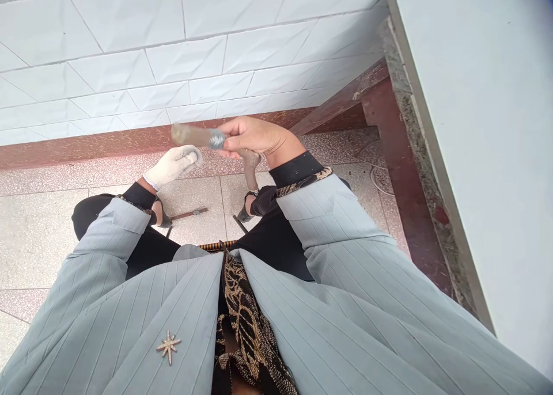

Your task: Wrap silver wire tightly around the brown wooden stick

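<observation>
My right hand (254, 137) is bare and closed around a brown, stick-like piece with a silver band (199, 136), held level and pointing left; its far end is blurred. A second brown piece (250, 171) hangs down beneath that hand. My left hand (173, 164) wears a white glove. Its fingers are curled just below the stick's left end, and I cannot make out what is inside them. Both hands are raised above my knees, in front of the tiled wall.
I am seated in a grey pinstriped jacket over black trousers. A thin dark metal rod (188, 213) lies on the speckled floor tiles (34, 228) between my feet. A white tiled wall (173, 55) faces me, and a white wall with a stone edge (475, 153) stands on the right.
</observation>
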Available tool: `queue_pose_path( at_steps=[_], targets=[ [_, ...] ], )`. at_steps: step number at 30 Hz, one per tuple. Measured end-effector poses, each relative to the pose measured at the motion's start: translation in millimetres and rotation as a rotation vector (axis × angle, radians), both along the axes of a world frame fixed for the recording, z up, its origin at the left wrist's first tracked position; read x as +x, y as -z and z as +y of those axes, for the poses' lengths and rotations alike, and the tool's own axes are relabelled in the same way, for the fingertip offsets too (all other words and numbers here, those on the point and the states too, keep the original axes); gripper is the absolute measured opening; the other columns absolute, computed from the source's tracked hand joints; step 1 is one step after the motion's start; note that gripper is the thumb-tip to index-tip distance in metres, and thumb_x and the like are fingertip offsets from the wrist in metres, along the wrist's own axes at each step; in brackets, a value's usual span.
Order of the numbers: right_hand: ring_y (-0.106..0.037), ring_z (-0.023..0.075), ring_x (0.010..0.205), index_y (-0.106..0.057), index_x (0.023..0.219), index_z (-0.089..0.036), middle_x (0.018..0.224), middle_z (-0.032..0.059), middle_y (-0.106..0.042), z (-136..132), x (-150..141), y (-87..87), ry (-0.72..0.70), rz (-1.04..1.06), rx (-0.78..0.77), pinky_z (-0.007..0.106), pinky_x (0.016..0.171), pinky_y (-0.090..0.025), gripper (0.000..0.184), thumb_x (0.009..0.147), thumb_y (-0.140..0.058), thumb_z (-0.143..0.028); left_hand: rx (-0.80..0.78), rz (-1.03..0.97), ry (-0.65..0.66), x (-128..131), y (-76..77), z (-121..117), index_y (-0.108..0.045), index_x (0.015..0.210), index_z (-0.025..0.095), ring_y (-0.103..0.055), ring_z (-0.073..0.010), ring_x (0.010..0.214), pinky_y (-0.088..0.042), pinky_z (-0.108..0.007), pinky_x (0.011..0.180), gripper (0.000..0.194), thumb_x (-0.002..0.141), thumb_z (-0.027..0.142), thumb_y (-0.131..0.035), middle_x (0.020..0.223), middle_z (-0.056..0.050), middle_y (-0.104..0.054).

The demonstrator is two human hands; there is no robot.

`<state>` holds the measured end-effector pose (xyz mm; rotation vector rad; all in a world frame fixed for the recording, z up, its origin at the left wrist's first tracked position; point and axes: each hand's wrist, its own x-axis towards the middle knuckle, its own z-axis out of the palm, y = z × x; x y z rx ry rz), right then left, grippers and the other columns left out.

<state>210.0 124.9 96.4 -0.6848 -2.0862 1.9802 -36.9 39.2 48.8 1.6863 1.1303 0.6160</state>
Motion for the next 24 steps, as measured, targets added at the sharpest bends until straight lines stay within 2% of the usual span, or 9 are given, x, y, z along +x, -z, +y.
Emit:
queue_pose_path(
  at_steps=[2, 4, 6, 7, 11, 14, 18, 21, 24],
  targets=[
    [-0.039, 0.0107, 0.058, -0.060, 0.101, -0.020, 0.072, -0.0023, -0.050, 2, 3, -1.9, 0.300, 0.151, -0.077, 0.026, 0.056, -0.035, 0.038, 0.100, -0.061, -0.057, -0.054, -0.028, -0.002, 3, 0.6, -2, -0.063, 0.093, 0.017, -0.037, -0.0090, 0.055, -0.035, -0.024, 0.055, 0.037, 0.103, 0.050, -0.049, 0.064, 0.003, -0.047],
    [-0.036, 0.0114, 0.058, -0.056, 0.099, -0.020, 0.075, -0.0014, -0.048, 6, 3, 1.5, 0.504, 0.133, -0.109, 0.026, 0.056, -0.034, 0.030, 0.105, -0.055, -0.050, -0.044, -0.003, 0.022, 5, -0.3, -3, -0.063, 0.092, 0.016, -0.041, -0.0095, 0.059, -0.038, -0.024, 0.059, 0.032, 0.101, 0.044, -0.050, 0.069, 0.002, -0.052],
    [-0.039, 0.0122, 0.060, -0.053, 0.092, -0.020, 0.075, 0.0000, -0.050, 12, 1, 9.6, 0.568, -0.048, -0.024, 0.027, 0.058, -0.036, 0.027, 0.104, -0.057, -0.044, 0.003, 0.054, 0.060, 7, -2.2, -3, -0.064, 0.092, 0.016, -0.048, -0.0109, 0.067, -0.042, -0.025, 0.066, 0.028, 0.099, 0.038, -0.049, 0.076, 0.000, -0.058],
    [-0.043, 0.0133, 0.062, -0.054, 0.091, -0.020, 0.075, 0.0013, -0.053, 14, -1, 14.7, 0.549, -0.172, 0.076, 0.028, 0.061, -0.038, 0.027, 0.103, -0.060, -0.044, 0.022, 0.089, 0.087, 7, -3.3, -3, -0.065, 0.091, 0.016, -0.051, -0.0119, 0.071, -0.045, -0.026, 0.070, 0.027, 0.098, 0.037, -0.049, 0.080, -0.001, -0.061],
    [-0.057, 0.0217, 0.081, -0.068, 0.098, -0.016, 0.087, 0.0096, -0.066, 16, -8, 31.1, 0.321, -0.603, 0.520, 0.034, 0.072, -0.040, 0.026, 0.097, -0.067, -0.042, 0.044, 0.211, 0.169, 8, -7.6, -5, -0.065, 0.090, 0.017, -0.059, -0.0150, 0.082, -0.047, -0.030, 0.081, 0.027, 0.097, 0.037, -0.048, 0.085, -0.001, -0.066],
    [-0.061, 0.0254, 0.089, -0.075, 0.100, -0.015, 0.096, 0.0136, -0.071, 11, -13, 33.7, 0.049, -0.773, 0.649, 0.036, 0.074, -0.038, 0.022, 0.094, -0.068, -0.035, 0.045, 0.260, 0.175, 5, -9.3, -5, -0.064, 0.090, 0.017, -0.058, -0.0146, 0.079, -0.046, -0.029, 0.080, 0.027, 0.096, 0.036, -0.047, 0.083, 0.000, -0.065],
    [-0.060, 0.0206, 0.079, -0.078, 0.093, -0.017, 0.084, 0.0076, -0.070, 2, -18, 30.2, -0.282, -0.792, 0.574, 0.034, 0.070, -0.037, 0.015, 0.092, -0.071, -0.031, 0.080, 0.293, 0.152, -4, -8.5, 0, -0.064, 0.086, 0.017, -0.057, -0.0148, 0.078, -0.045, -0.031, 0.081, 0.029, 0.095, 0.038, -0.046, 0.082, 0.000, -0.064],
    [-0.057, 0.0167, 0.070, -0.079, 0.096, -0.017, 0.070, 0.0020, -0.064, -4, -20, 27.9, -0.415, -0.761, 0.436, 0.031, 0.068, -0.036, 0.017, 0.094, -0.070, -0.030, 0.101, 0.295, 0.115, -9, -7.0, 4, -0.065, 0.089, 0.017, -0.058, -0.0158, 0.082, -0.047, -0.032, 0.084, 0.028, 0.094, 0.037, -0.047, 0.086, -0.002, -0.066],
    [-0.055, 0.0144, 0.065, -0.079, 0.106, -0.014, 0.063, -0.0014, -0.059, -6, -21, 28.4, -0.492, -0.670, 0.304, 0.030, 0.068, -0.037, 0.022, 0.094, -0.069, -0.031, 0.096, 0.303, 0.084, -11, -5.7, 7, -0.066, 0.091, 0.017, -0.060, -0.0166, 0.085, -0.048, -0.033, 0.087, 0.026, 0.093, 0.036, -0.048, 0.089, -0.003, -0.068]
  ],
)
